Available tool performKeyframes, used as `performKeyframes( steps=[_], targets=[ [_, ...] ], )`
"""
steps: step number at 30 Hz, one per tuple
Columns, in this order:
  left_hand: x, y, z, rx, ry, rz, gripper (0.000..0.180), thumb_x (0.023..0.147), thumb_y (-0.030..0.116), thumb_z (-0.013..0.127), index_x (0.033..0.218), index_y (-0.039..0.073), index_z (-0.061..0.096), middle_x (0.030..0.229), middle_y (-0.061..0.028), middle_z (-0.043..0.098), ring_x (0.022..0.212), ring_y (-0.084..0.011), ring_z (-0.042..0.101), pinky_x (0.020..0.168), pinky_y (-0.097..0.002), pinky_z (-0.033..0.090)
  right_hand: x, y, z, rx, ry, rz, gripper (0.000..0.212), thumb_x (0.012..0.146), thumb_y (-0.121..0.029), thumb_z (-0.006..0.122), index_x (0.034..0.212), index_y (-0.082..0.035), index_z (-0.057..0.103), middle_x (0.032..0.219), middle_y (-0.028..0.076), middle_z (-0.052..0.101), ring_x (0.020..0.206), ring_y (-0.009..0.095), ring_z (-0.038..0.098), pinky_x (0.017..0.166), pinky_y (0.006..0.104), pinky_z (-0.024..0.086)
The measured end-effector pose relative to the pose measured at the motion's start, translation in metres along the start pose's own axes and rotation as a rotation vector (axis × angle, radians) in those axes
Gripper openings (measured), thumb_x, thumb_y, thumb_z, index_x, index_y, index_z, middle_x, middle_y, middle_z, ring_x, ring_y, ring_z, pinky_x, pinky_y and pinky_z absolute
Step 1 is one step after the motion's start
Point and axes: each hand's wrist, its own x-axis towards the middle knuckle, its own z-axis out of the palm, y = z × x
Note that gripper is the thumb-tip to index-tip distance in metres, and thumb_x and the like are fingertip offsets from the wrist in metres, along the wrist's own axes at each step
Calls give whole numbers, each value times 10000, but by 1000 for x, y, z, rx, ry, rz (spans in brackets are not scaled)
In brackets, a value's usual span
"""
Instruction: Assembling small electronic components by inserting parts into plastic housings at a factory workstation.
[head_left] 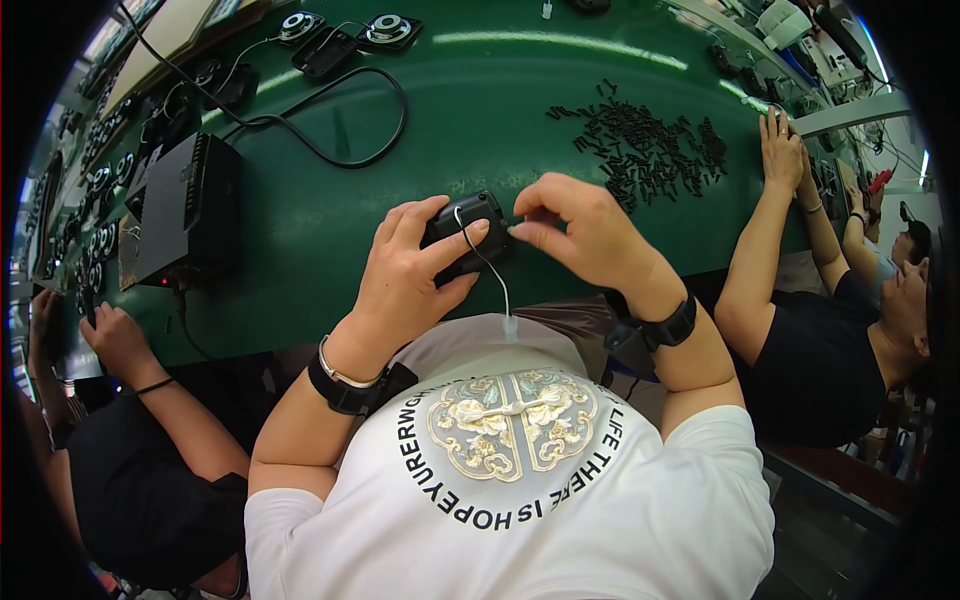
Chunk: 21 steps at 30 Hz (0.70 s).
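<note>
One black case (493, 232) sits over the near part of the green counter (470, 120), in the left hand (395, 265). That hand's grip is wrapped around it, fingers over the far side and thumb beneath. The right hand (595, 235) is at the case's 3 o'clock edge, fingers curled and thumb tip close to it; whether its grip has anything pinched cannot be told. One pale wire (502, 282) crosses the case and hangs toward 5 o'clock, ending in one clear plug (511, 328).

Taking the case as the dial's centre, one pile of small black pieces (640, 145) lies at 2 o'clock, far too many and too overlapped to count. One black box (190, 210) with one red light stands at 9 o'clock. One black cable (404, 110) loops at 10 to 11 o'clock. Two round speakers (390, 30) lie around 11 o'clock, with one black shell between them; more crowd the counter toward 9 and 10, not countable.

At least three co-workers are at the sides; one's hand (115, 340) shows between 8 and 9 o'clock.

The only clear lettering is dark capitals curving around one ornate emblem (512, 420) on the person's white shirt (640, 500).
</note>
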Motion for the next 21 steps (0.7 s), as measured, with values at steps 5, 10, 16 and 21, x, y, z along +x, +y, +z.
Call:
performKeyframes(
  steps=[5, 10, 16, 21],
  targets=[
    [-1, 1, -1, -4, -5, 4, 596, 624, 92, 838, 1189, 223, 698, 1234, -183, 573, 1103, -381, 555, 951, -466, 476, 43, 69, -38, -188, 223, 117, 140, 867, -88, 664, 983, -13, 689, 890, 131, 673, 779, 266, 650, 714, 332, 525],
    [-1, 1, 0, -17, -2, -4, 589, 627, 91, 837, 1185, 219, 698, 1230, -184, 576, 1103, -381, 555, 948, -465, 477, 66, 93, -32, -554, 70, 164, 146, 877, -142, 653, 968, -33, 687, 918, 147, 674, 820, 304, 647, 745, 375, 522],
    [-1, 0, 1, -6, 4, -5, 584, 626, 97, 838, 1180, 223, 701, 1230, -178, 581, 1100, -377, 558, 945, -459, 478, 65, 82, -22, -621, 19, 140, 145, 896, -142, 644, 973, -20, 661, 875, 123, 668, 796, 266, 644, 727, 347, 519],
    [-3, -2, 0, 4, 8, -23, 563, 626, 112, 838, 1163, 222, 711, 1229, -171, 588, 1105, -371, 563, 938, -455, 479, 24, -4, -16, 489, -237, 350, 68, 916, -46, 631, 957, 8, 634, 849, 51, 621, 785, 161, 584, 738, 270, 486]
  ],
)
